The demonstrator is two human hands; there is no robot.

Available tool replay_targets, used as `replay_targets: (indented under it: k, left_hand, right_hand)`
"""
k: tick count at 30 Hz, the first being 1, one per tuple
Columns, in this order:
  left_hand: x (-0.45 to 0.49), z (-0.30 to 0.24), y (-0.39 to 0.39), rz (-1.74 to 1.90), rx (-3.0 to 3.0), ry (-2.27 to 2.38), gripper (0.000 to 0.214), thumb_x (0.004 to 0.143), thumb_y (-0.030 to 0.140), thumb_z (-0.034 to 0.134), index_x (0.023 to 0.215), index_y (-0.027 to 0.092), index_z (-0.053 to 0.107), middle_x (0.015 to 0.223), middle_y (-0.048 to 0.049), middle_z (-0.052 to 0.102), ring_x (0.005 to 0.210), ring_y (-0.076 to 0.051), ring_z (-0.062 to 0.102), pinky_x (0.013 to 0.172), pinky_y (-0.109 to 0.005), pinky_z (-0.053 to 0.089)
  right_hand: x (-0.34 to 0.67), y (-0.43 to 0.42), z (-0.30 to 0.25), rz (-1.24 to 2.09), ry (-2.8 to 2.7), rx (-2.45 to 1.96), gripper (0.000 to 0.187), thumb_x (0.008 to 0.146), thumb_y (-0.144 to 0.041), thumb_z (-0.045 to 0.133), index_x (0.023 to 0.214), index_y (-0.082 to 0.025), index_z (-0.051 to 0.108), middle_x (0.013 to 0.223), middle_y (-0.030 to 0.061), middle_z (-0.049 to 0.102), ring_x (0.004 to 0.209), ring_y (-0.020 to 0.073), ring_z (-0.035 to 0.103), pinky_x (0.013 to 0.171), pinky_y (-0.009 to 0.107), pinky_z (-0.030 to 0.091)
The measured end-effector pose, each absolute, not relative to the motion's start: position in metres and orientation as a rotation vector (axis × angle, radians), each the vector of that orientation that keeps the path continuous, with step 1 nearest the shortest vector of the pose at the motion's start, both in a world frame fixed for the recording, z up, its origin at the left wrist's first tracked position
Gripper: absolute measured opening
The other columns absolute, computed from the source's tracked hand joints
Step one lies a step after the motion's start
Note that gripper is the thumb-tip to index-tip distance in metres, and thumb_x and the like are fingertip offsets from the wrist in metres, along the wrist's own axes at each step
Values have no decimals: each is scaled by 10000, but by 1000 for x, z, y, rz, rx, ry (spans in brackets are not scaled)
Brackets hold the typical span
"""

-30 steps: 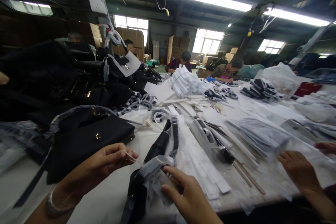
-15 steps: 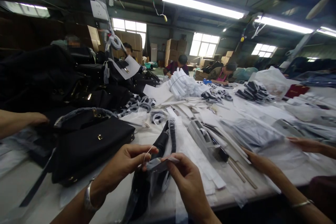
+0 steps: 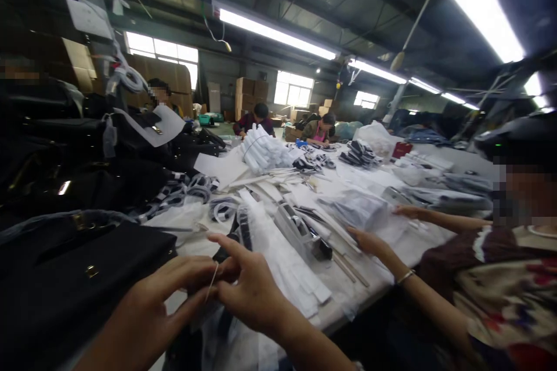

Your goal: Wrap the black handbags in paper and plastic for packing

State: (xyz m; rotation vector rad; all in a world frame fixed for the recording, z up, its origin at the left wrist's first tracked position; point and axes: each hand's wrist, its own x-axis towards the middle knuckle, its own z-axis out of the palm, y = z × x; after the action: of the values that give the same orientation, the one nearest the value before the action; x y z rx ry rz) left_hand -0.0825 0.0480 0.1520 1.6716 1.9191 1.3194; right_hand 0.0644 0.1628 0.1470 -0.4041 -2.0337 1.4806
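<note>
Meeting fingertip to fingertip at the near edge of the counter (image 3: 324, 316), the left hand (image 3: 161, 290) and the right hand (image 3: 255, 293) work around a thin pale cord (image 3: 213, 279). The cord crosses the tips of the left fingers, drawn into a narrow line. The left thumb and forefinger stand apart toward the palm, but their ends overlap the right hand, so I cannot tell how firmly they close. The right forefinger points out to the left above the cord, while the other right fingers bend in against the left fingertips; what they pinch is hidden.

Below both hands lies clear plastic (image 3: 237, 342) with dark material beside it, mostly covered by the hands. Just beyond, a wrapped dark strap (image 3: 246, 223) lies beside a fan of white strips (image 3: 296, 266). A grey dispenser (image 3: 289, 225) sits to their right, with thin sticks (image 3: 350, 266) near it.

On the left, a black handbag (image 3: 96, 278) with a gold-coloured clasp (image 3: 91, 271) stands near the left hand. At the right, a co-worker (image 3: 474, 278) in a patterned top reaches both arms toward a plastic-covered grey bundle (image 3: 357, 208).
</note>
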Motion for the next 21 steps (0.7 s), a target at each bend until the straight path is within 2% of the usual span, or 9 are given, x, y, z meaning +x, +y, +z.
replay_targets:
  k: [2, 4, 7, 10, 13, 17, 21]
  left_hand:
    - [-88, 140, 49, 1290, 1872, 1955, 345, 682, 388, 807, 1024, 378, 763, 1135, -8, 720, 989, -256, 697, 824, -186, 535]
    - [-91, 131, 47, 1312, 1939, 1970, 474, 679, 366, 809, 1140, 412, 709, 1154, 9, 709, 988, -236, 700, 808, -150, 525]
    - [-85, 132, 40, 1415, 1739, 2048, 705, 679, 360, 816, 1327, 446, 551, 1107, 20, 706, 915, -219, 710, 781, -173, 535]
    - [-71, 144, 31, 1462, 1325, 2124, 854, 670, 433, 821, 1421, 438, 414, 1056, 19, 698, 843, -215, 706, 757, -227, 550]
    - [-57, 154, 24, 1586, 1018, 2103, 832, 702, 497, 784, 1428, 391, 393, 952, 26, 689, 873, -206, 683, 830, -260, 532]
    - [-45, 161, 17, 1791, 883, 2101, 700, 687, 481, 803, 1316, 339, 529, 818, 52, 635, 821, -164, 646, 834, -228, 527]
    - [-37, 166, 2, 1961, 911, 2252, 594, 674, 460, 821, 1209, 306, 612, 810, 57, 661, 750, -145, 672, 784, -213, 567]
  right_hand:
    - [62, 164, 141, 1536, -1959, -407, 588, 753, -196, 680, 1327, -274, 577, 725, -53, 686, 626, 107, 623, 623, 191, 511]
    - [62, 165, 137, 1588, -1882, -394, 520, 775, -303, 713, 1284, -249, 622, 789, -19, 723, 689, 134, 663, 670, 222, 539]
    - [65, 163, 134, 1650, -1791, -343, 452, 794, -395, 726, 1214, -235, 681, 874, 22, 747, 791, 177, 694, 732, 267, 560]
    - [70, 159, 131, 1544, -1757, -321, 240, 803, -339, 739, 1017, -236, 774, 881, 36, 742, 834, 186, 691, 788, 282, 554]
    - [73, 154, 121, 1477, -1726, -288, 101, 830, -247, 717, 888, -242, 799, 927, 53, 731, 880, 188, 688, 832, 293, 548]
    - [75, 150, 104, 1432, -1791, -243, 179, 837, -183, 705, 984, -254, 778, 1041, 61, 729, 995, 202, 676, 921, 321, 532]
    - [67, 157, 91, 1208, -1962, -151, 350, 803, -174, 750, 1134, -282, 724, 1153, 52, 711, 1079, 210, 645, 979, 346, 498]
